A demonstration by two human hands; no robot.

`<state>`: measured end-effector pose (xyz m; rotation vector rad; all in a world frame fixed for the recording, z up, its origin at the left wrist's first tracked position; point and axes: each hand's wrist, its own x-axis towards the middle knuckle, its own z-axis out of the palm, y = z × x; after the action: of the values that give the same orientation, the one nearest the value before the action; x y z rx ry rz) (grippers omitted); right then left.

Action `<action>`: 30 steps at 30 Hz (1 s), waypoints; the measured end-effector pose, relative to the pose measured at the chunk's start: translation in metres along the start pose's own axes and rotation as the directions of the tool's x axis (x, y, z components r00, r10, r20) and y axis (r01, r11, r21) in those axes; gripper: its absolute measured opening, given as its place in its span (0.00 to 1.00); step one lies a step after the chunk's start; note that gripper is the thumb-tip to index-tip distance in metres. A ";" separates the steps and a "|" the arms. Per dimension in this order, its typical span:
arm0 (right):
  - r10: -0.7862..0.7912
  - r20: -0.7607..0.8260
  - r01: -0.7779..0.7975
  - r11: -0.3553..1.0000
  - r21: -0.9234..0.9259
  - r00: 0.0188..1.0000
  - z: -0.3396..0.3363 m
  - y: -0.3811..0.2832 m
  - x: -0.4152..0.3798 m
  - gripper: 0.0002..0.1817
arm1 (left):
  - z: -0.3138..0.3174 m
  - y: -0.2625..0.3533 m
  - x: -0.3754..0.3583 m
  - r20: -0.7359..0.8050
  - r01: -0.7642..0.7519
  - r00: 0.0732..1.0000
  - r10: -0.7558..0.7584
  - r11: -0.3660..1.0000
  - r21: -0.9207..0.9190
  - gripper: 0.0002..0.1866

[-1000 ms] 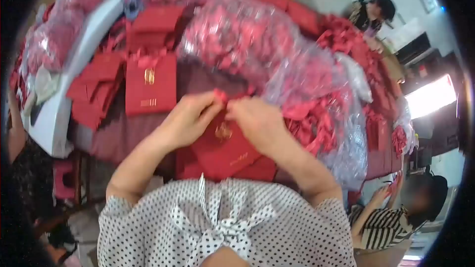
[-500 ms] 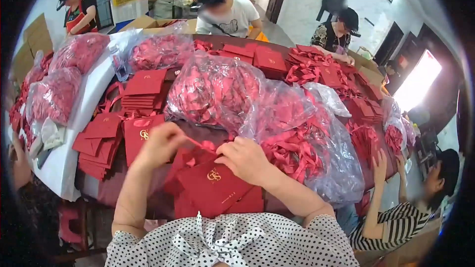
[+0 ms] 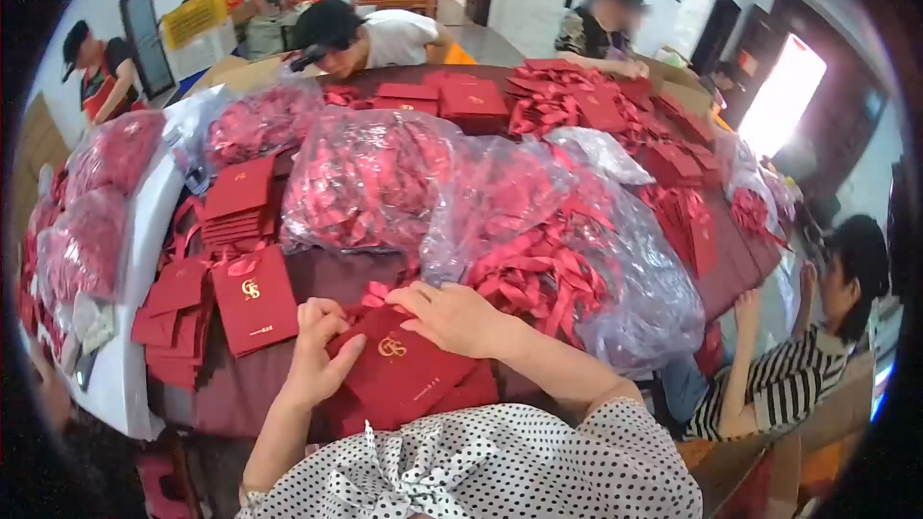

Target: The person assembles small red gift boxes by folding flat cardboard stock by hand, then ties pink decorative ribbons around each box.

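A red paper gift bag [image 3: 409, 377] with a gold logo lies in front of me, on top of other red bags. My left hand [image 3: 322, 351] grips its upper left edge, thumb over the front and fingers curled behind. With bent fingers, my right hand [image 3: 437, 315] pinches the bag's top edge. A loop of pink-red ribbon [image 3: 376, 294] sticks up beside the right fingertips. Just left of my left hand, another red bag with a gold logo [image 3: 258, 312] lies flat.
Stacked red bags [image 3: 173, 322] lie at the left. Large clear plastic bags of ribbon [image 3: 370, 178] fill the middle, and loose ribbons [image 3: 538, 279] spill out right of my hands. A person in striped sleeves [image 3: 793, 380] sits at the right; others work across the table.
My left hand has let go of the ribbon end it was pulling and come down to the bag's left edge. The right hand stays at the bag's top. The view has shifted.
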<state>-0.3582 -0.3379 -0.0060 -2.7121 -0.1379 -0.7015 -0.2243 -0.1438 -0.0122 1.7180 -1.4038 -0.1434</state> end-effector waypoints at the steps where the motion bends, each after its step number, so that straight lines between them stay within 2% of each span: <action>1: 0.025 0.040 -0.026 1.000 0.013 0.999 0.000 -0.002 -0.005 0.16 | 0.004 -0.004 0.000 -0.046 0.020 0.999 -0.021 1.000 -0.020 0.10; 3: 0.060 0.126 -0.065 0.997 0.035 0.990 -0.003 -0.002 -0.015 0.21 | 0.004 -0.003 0.002 -0.071 0.042 0.997 -0.043 0.999 -0.010 0.10; 6: 0.077 0.101 -0.076 0.997 -0.011 0.992 -0.029 -0.002 -0.030 0.20 | 0.005 -0.002 0.001 -0.107 0.092 0.989 -0.101 0.992 -0.089 0.10; 9: 0.148 0.122 -0.144 0.989 -0.041 0.981 -0.074 -0.003 -0.041 0.13 | 0.005 -0.005 -0.001 -0.105 0.111 0.987 -0.121 0.989 -0.099 0.10; 11: 0.201 0.081 -0.202 0.979 -0.004 0.976 -0.096 -0.005 -0.052 0.10 | 0.004 -0.003 -0.002 -0.118 0.149 0.979 -0.164 0.981 -0.120 0.10; 12: 0.291 0.132 -0.313 0.926 0.211 0.948 -0.107 -0.010 -0.055 0.10 | 0.004 -0.004 -0.002 -0.115 0.147 0.980 -0.161 0.982 -0.122 0.10; 13: 0.362 0.201 -0.414 0.814 0.407 0.910 -0.114 -0.013 -0.056 0.09 | 0.005 -0.005 -0.002 -0.122 0.136 0.981 -0.150 0.984 -0.119 0.10; 14: 0.278 0.132 -0.308 0.845 0.438 0.951 -0.116 -0.015 -0.057 0.08 | 0.006 -0.005 -0.002 -0.129 0.127 0.981 -0.142 0.985 -0.116 0.11; 16: 0.097 0.163 -0.183 0.716 0.674 0.982 -0.109 -0.014 -0.059 0.08 | 0.008 -0.003 0.000 -0.129 0.119 0.983 -0.134 0.986 -0.116 0.11; 17: 0.022 0.187 -0.170 0.535 0.828 0.982 -0.107 -0.019 -0.058 0.09 | 0.008 -0.001 0.001 -0.137 0.113 0.982 -0.128 0.987 -0.111 0.11; 19: -0.181 0.048 0.025 0.378 0.925 0.982 -0.106 -0.017 -0.049 0.12 | 0.006 0.004 0.003 -0.142 0.108 0.983 -0.117 0.992 -0.071 0.12; 20: -0.238 0.024 0.048 0.291 0.956 0.971 -0.107 -0.014 -0.048 0.17 | 0.005 0.003 0.002 -0.133 0.110 0.984 -0.117 0.992 -0.062 0.12; 22: -0.186 0.067 -0.068 -0.001 0.998 0.980 -0.107 -0.016 -0.049 0.22 | 0.003 0.003 0.001 -0.130 0.127 0.982 -0.136 0.989 -0.076 0.12; 23: -0.153 0.061 -0.052 0.058 0.997 0.986 -0.105 -0.014 -0.051 0.24 | 0.001 0.003 -0.001 -0.119 0.124 0.984 -0.129 0.991 -0.049 0.12; 25: 0.043 0.157 -0.163 0.334 0.928 0.987 -0.108 -0.018 -0.049 0.21 | 0.000 0.001 -0.003 -0.113 0.127 0.985 -0.133 0.990 -0.054 0.13; 26: 0.086 0.000 -0.042 0.488 0.872 0.996 -0.100 -0.021 -0.044 0.17 | 0.000 -0.002 -0.004 -0.106 0.127 0.985 -0.134 0.990 -0.068 0.13; 27: 0.065 0.020 -0.049 0.477 0.878 0.998 -0.096 -0.020 -0.041 0.17 | 0.000 -0.004 -0.004 -0.092 0.131 0.986 -0.142 0.985 -0.109 0.13; 29: 0.063 -0.190 0.043 0.862 0.506 0.980 -0.090 -0.015 -0.037 0.15 | 0.000 -0.005 -0.001 -0.050 0.146 0.986 -0.160 0.967 -0.210 0.13; 30: 0.019 -0.316 0.085 0.947 0.310 0.949 -0.084 -0.021 -0.026 0.14 | 0.001 -0.004 0.001 -0.065 0.159 0.982 -0.176 0.964 -0.211 0.13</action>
<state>-0.4232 -0.3477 0.0566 -2.2615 -0.2013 -1.0166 -0.2212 -0.1448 -0.0154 1.6491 -1.1404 -0.2965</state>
